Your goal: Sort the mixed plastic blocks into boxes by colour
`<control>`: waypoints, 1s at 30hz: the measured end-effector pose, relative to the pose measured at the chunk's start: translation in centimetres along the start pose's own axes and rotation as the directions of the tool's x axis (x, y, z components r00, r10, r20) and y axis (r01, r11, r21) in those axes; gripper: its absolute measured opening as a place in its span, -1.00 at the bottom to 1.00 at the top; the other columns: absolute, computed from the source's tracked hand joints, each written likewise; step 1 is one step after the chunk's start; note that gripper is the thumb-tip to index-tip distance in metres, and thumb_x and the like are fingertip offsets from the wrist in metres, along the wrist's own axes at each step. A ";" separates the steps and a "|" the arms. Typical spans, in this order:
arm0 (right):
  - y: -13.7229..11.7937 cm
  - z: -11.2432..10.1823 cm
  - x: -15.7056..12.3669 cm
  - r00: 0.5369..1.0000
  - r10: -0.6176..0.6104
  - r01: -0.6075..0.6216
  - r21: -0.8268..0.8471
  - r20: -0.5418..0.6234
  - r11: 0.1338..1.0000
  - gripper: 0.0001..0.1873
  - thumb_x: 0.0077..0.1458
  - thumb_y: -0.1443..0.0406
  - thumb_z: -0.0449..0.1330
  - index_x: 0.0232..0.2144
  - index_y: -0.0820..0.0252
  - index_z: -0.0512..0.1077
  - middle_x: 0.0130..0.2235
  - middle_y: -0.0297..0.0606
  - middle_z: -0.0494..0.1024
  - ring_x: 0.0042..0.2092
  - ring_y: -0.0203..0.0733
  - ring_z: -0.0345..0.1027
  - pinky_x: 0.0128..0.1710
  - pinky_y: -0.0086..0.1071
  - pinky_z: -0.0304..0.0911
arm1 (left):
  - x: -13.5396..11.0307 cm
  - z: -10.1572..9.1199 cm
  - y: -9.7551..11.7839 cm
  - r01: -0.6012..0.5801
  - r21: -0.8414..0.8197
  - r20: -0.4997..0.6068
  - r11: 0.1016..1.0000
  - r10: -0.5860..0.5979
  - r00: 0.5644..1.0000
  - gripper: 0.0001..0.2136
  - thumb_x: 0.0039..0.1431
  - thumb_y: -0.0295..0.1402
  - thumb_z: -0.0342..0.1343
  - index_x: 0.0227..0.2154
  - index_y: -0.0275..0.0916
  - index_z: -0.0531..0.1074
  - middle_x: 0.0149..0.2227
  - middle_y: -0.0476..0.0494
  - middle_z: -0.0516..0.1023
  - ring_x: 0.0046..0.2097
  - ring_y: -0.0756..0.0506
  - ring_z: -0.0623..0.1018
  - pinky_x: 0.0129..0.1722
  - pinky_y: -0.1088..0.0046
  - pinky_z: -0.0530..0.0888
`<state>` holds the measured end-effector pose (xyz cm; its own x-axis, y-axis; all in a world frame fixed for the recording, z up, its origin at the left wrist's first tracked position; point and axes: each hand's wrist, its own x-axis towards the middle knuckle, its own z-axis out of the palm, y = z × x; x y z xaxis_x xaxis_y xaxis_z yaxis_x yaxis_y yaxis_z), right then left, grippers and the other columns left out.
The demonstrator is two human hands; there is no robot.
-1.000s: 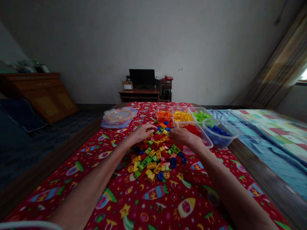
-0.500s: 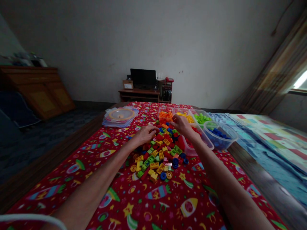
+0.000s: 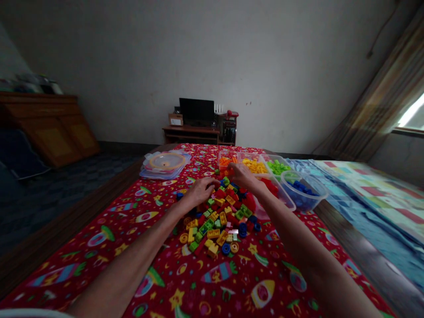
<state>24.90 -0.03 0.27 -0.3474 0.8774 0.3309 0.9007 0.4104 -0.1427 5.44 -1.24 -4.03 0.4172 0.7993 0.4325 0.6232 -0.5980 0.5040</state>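
A heap of mixed coloured toy bricks lies on the red patterned cloth. My left hand rests on the heap's far left side, fingers curled down onto the bricks. My right hand reaches past the heap's far end, fingers pinched over orange pieces near the orange brick tub. What it holds is too small to make out. Behind stand the yellow brick tub, the green brick tub, a red brick tub and a round blue brick bowl.
A stack of clear lids lies at the far left of the cloth. A patchwork blanket covers the right. A wooden cabinet stands left, and a low desk with a monitor against the far wall.
My right hand has moved from the heap's middle up toward the tubs, then slightly left to the orange tub. My left hand has stayed on the heap.
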 end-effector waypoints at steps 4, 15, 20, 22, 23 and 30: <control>1.2 -1.4 0.6 0.999 0.034 -0.033 0.081 -0.013 0.996 -0.69 0.03 0.37 0.18 -0.12 0.30 0.43 -0.21 -0.12 0.55 -0.21 -0.21 0.39 -0.28 -0.46 0.19 | 0.0 0.4 -0.3 0.005 -0.008 -0.005 1.000 -0.005 1.000 -0.70 0.09 -0.44 -0.07 -0.23 -0.22 0.54 -0.18 -0.13 0.59 -0.13 -0.12 0.54 -0.02 0.31 0.44; 2.1 -4.0 6.7 0.966 0.206 -0.175 0.190 -0.156 0.966 -0.62 0.10 0.31 0.15 -0.03 0.37 0.42 -0.17 -0.04 0.57 -0.20 -0.18 0.47 -0.18 -0.38 0.29 | -0.1 0.6 -0.9 -0.063 0.021 -0.020 0.998 0.064 0.998 -0.71 0.11 -0.46 -0.07 -0.21 -0.22 0.52 -0.16 -0.15 0.57 -0.09 -0.10 0.53 -0.02 0.32 0.43; 0.7 -3.7 3.6 0.978 0.136 -0.103 0.203 -0.158 0.974 -0.69 0.10 0.39 0.05 -0.18 0.36 0.53 -0.27 -0.10 0.60 -0.29 -0.23 0.45 -0.25 -0.44 0.26 | 0.0 0.9 -1.0 -0.067 0.020 -0.029 0.998 0.067 0.997 -0.73 0.11 -0.45 -0.06 -0.22 -0.21 0.52 -0.16 -0.14 0.56 -0.08 -0.11 0.52 -0.01 0.31 0.44; 0.3 -3.8 2.0 0.983 0.098 -0.069 0.183 -0.156 0.981 -0.70 0.08 0.42 0.02 -0.31 0.35 0.56 -0.36 -0.16 0.59 -0.34 -0.26 0.43 -0.31 -0.48 0.22 | 0.0 1.0 -1.1 -0.077 0.012 -0.033 0.997 0.077 0.996 -0.73 0.11 -0.45 -0.06 -0.22 -0.24 0.51 -0.16 -0.17 0.56 -0.08 -0.12 0.52 -0.02 0.30 0.44; 0.1 -3.8 1.2 0.985 0.079 -0.051 0.178 -0.154 0.983 -0.70 0.07 0.42 0.01 -0.36 0.34 0.56 -0.41 -0.18 0.58 -0.36 -0.28 0.41 -0.34 -0.49 0.20 | -0.1 1.0 -1.1 -0.081 0.007 -0.036 0.997 0.081 0.996 -0.73 0.11 -0.45 -0.06 -0.22 -0.25 0.51 -0.16 -0.17 0.56 -0.08 -0.12 0.52 -0.02 0.29 0.44; -0.2 -2.3 -1.1 0.992 0.049 -0.059 0.084 0.112 0.995 -0.73 0.08 0.40 0.06 -0.29 0.30 0.56 -0.34 -0.14 0.59 -0.35 -0.26 0.40 -0.36 -0.47 0.20 | -0.1 0.9 -0.8 -0.091 0.004 -0.029 0.996 0.091 0.995 -0.73 0.12 -0.42 -0.06 -0.21 -0.20 0.51 -0.17 -0.13 0.56 -0.11 -0.11 0.51 -0.04 0.32 0.44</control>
<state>25.65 -1.64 2.14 -0.3297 0.9189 0.2165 0.8944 0.3775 -0.2400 5.44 -0.77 -5.15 0.4526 0.7396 0.4982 0.5851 -0.6679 0.4600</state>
